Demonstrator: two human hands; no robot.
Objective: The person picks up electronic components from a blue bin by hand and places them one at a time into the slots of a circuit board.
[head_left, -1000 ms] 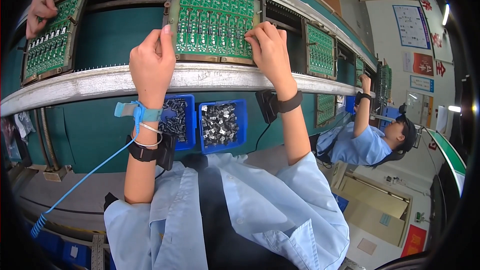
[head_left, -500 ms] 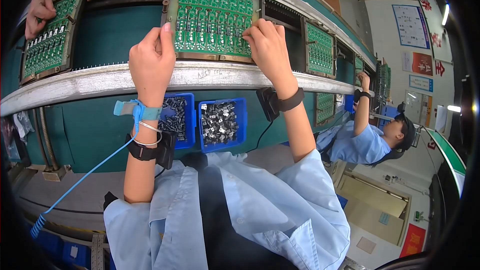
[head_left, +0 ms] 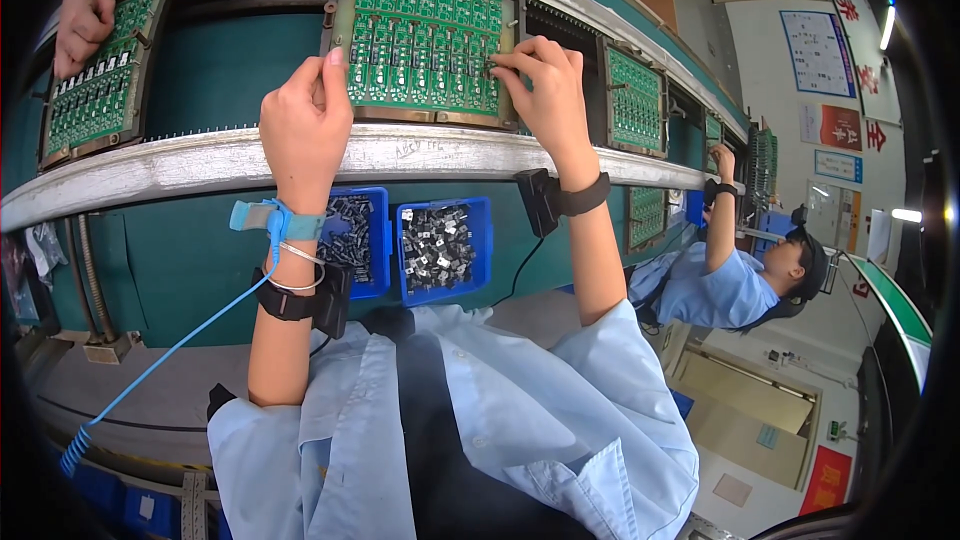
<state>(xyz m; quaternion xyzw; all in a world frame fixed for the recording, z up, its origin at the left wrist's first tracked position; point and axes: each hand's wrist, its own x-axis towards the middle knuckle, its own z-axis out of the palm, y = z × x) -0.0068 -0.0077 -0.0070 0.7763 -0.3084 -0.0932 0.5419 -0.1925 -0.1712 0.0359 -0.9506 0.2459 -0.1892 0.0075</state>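
A green circuit board panel (head_left: 425,35), filled with rows of small components, sits in a dark-edged carrier frame on the rail track before me. My left hand (head_left: 305,125) is closed beside the panel's left edge, thumb against curled fingers; whatever they hold is hidden. At the panel's right edge my right hand (head_left: 550,95) pinches thumb and fingertips together over the components. Something small and dark may be between those fingertips, too small to name. A blue strap with a coiled cord (head_left: 275,222) is round my left wrist.
Below the metal rail (head_left: 150,175) stand a blue bin (head_left: 378,240) of dark parts and another blue bin (head_left: 487,250) of black-and-silver parts. A co-worker's hands (head_left: 85,25) are at a left board (head_left: 90,110). More boards (head_left: 635,100) and another person (head_left: 735,270) are to the right.
My right hand has shifted slightly right and down, its fingers turned more sideways at the panel's edge. My left hand is nearly still. The co-worker's hand at far left has moved a little.
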